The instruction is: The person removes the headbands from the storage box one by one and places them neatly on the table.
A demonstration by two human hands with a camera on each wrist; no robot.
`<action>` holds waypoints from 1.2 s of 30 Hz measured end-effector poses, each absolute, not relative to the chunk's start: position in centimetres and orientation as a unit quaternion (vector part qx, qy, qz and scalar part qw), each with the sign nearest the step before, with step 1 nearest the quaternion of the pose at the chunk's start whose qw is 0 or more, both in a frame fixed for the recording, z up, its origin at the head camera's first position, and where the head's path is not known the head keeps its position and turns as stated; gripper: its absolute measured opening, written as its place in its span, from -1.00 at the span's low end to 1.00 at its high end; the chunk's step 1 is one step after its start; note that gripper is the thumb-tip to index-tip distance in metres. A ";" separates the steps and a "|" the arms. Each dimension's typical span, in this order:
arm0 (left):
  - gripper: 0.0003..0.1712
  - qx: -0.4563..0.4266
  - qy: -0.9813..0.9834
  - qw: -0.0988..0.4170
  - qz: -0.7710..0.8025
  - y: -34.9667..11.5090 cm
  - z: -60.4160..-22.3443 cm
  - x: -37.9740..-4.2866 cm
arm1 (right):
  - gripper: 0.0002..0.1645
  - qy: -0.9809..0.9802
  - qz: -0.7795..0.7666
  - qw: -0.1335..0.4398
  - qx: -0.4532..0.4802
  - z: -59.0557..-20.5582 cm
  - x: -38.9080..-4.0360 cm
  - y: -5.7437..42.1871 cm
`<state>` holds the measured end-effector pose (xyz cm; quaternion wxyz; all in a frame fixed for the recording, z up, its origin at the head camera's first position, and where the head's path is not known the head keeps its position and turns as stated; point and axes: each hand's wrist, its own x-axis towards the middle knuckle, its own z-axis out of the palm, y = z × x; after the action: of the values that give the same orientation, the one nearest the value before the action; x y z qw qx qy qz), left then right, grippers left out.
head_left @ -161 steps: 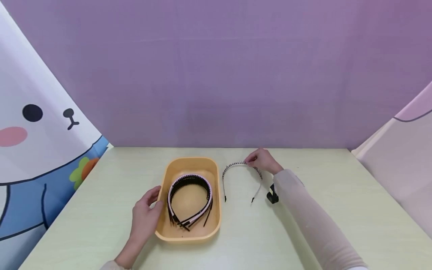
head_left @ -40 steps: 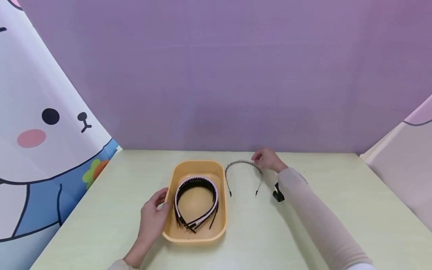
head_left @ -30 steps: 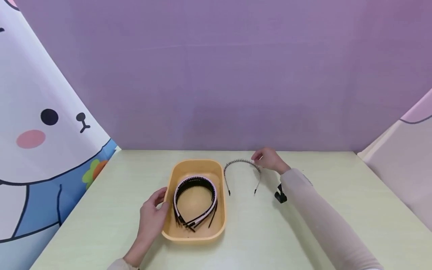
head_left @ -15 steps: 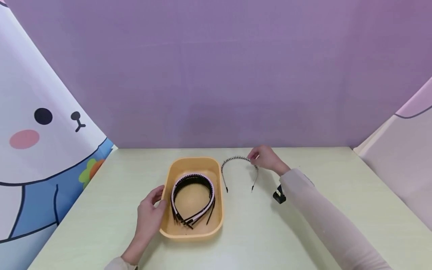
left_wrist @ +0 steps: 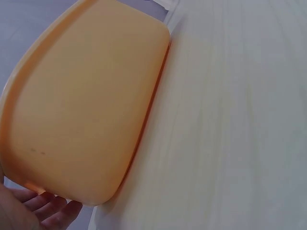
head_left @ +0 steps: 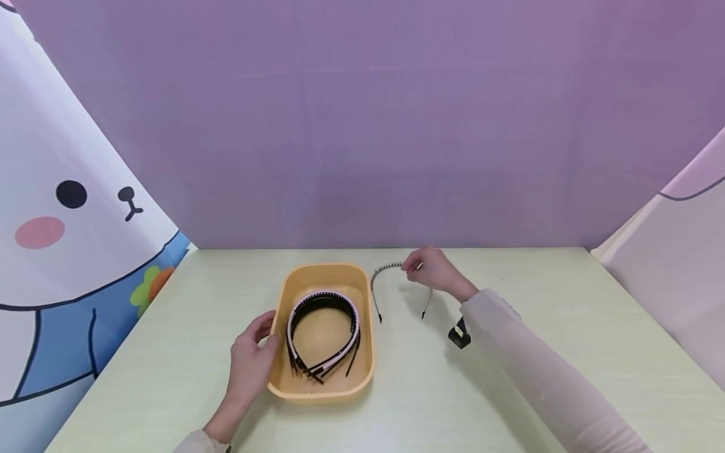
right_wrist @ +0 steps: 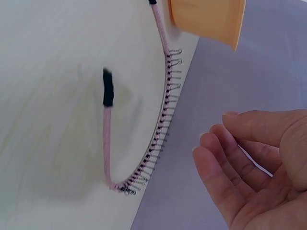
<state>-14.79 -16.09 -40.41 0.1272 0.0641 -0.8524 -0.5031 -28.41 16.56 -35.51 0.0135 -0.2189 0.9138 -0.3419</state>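
Note:
My left hand (head_left: 252, 355) grips the left rim of a yellow-orange plastic tray (head_left: 272, 387); in the left wrist view its fingers (left_wrist: 60, 213) curl against the tray's outer wall (left_wrist: 91, 96). Several black and pale-pink headbands (head_left: 323, 302) lie nested in the tray. To its right, a thin pink headband (right_wrist: 106, 143) with a row of wire teeth and black tips lies on the table. My right hand (head_left: 435, 272) hovers at this headband's top and hides part of its arch in the head view. The right wrist view shows the hand (right_wrist: 259, 163) apart from it, fingers loosely bent, holding nothing.
The pale table (head_left: 527, 302) ends at a purple backdrop (head_left: 362, 157). A cartoon-printed cloth (head_left: 85, 251) hangs at the left. A black device (head_left: 460, 333) shows beside my right sleeve (head_left: 538, 365).
My right hand has shifted left from the headband's right shoulder to over its arch. My left hand stays at the tray, and the nested headbands look unchanged. The head view has shifted slightly.

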 end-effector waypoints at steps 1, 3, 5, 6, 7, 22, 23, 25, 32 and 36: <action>-0.53 0.064 -0.853 0.127 -0.503 -16.1 -40.4 -14.8 | -0.80 0.914 -0.341 0.014 -0.218 -35.5 -28.3 16.4; -0.53 0.064 -0.853 0.128 -0.502 -16.1 -40.4 -14.8 | -0.81 0.915 -0.339 0.011 -0.219 -35.5 -28.2 16.1; -0.53 0.063 -0.853 0.129 -0.502 -16.1 -40.4 -14.8 | -0.81 0.914 -0.338 0.009 -0.223 -35.4 -28.0 15.7; -0.53 0.061 -0.853 0.131 -0.502 -16.0 -40.3 -14.7 | -0.82 0.914 -0.338 0.008 -0.225 -35.4 -28.0 15.5; -0.53 0.060 -0.853 0.133 -0.501 -16.0 -40.3 -14.7 | -0.82 0.914 -0.338 0.007 -0.226 -35.4 -27.9 15.3; -0.53 0.059 -0.849 0.127 -0.509 -16.0 -40.1 -14.7 | -0.81 0.908 -0.339 0.033 -0.243 -34.6 -27.2 12.5; -0.54 0.058 -0.849 0.128 -0.510 -15.9 -40.1 -14.7 | -0.81 0.907 -0.340 0.034 -0.246 -34.6 -27.2 12.3; -0.54 0.058 -0.849 0.129 -0.509 -15.9 -40.1 -14.8 | -0.80 0.905 -0.341 0.033 -0.251 -34.6 -27.2 11.9; -0.53 0.055 -0.851 0.135 -0.505 -16.0 -40.3 -14.8 | -0.79 0.894 -0.360 0.051 -0.261 -34.4 -27.1 10.4; -0.53 0.051 -0.850 0.137 -0.506 -16.0 -40.3 -14.8 | -0.78 0.886 -0.371 0.060 -0.270 -34.2 -26.9 9.6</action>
<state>-14.79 -15.97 -40.26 0.1370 0.0510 -0.8499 -0.5063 -26.93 9.57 -34.23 0.0595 -0.2700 0.8865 -0.3711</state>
